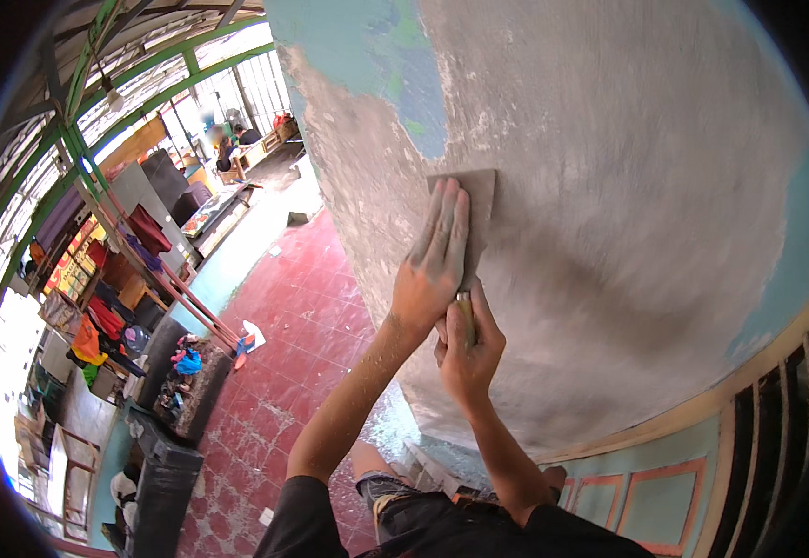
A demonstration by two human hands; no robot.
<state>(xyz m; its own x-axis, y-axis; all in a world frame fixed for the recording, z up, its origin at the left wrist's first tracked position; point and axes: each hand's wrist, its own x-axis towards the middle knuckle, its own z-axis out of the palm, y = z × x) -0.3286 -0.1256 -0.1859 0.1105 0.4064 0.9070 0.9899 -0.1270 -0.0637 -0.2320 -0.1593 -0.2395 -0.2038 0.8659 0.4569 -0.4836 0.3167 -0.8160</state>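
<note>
Against a grey, partly bare wall (628,139) lies the flat blade of a putty knife (482,191). My right hand (472,358) is wrapped round its handle, below the blade. My left hand (435,246) lies flat with its fingers stretched out over the blade, pressing it to the wall. Dust coats the fingers of the left hand. Much of the blade is hidden under them. Above the blade, a patch of blue-green paint (367,46) still covers the wall; more blue paint (795,251) shows along its right edge.
Red floor tiles (283,316), strewn with pale debris, spread to the lower left. A dark ledge (167,474) and hanging clothes (97,325) stand beyond. Dark vertical bars (776,428) and a panelled blue door (662,502) are at lower right. People (237,139) sit far back.
</note>
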